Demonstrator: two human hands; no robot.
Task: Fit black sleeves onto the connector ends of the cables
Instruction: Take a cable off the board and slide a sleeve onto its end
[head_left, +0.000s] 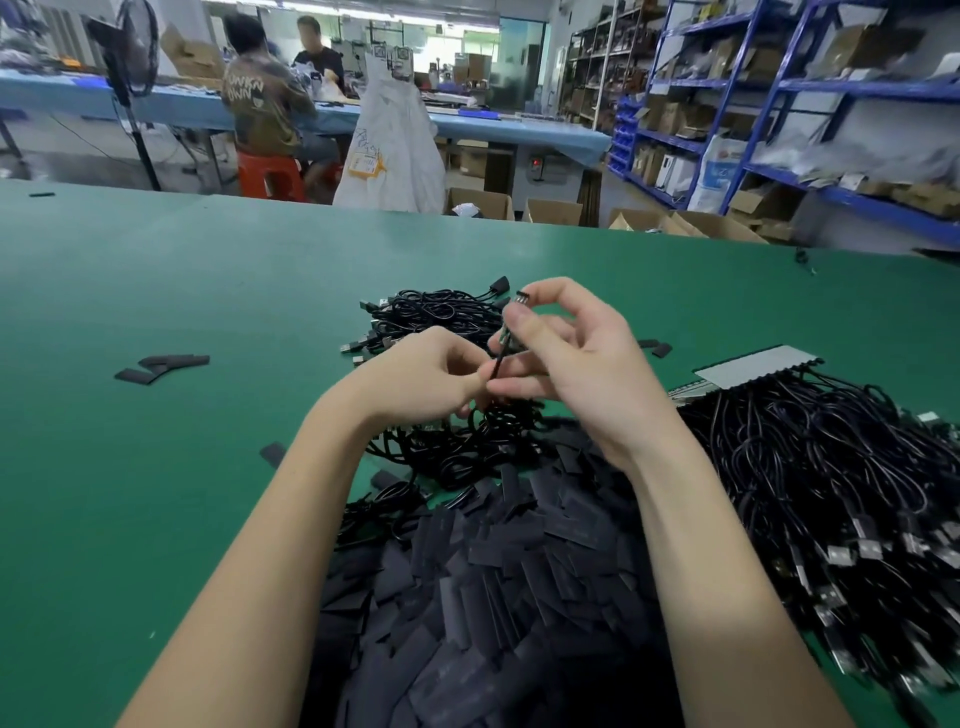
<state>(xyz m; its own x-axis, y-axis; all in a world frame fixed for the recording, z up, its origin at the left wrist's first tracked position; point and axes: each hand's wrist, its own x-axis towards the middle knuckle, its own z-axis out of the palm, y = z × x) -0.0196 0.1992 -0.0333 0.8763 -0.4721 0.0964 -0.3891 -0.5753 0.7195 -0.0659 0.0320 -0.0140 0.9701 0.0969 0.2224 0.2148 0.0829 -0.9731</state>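
Note:
My right hand (571, 358) pinches a cable's connector end (511, 325) between thumb and forefinger, holding it upright above the table. My left hand (421, 379) pinches the thin black cable (494, 366) just below that connector. A big heap of flat black sleeves (493, 571) lies under my forearms. A bundle of black cables (831, 467) with metal plugs spreads at the right. Another pile of cables (436, 312) lies beyond my hands. Whether a sleeve sits on the held connector is unclear.
The green table (156, 467) stretches left, with a few loose sleeves (161, 366) on it. A grey card (758, 366) lies at the right bundle's far end. Behind the table are cardboard boxes (480, 203), a white sack (389, 140), blue shelving and two seated people.

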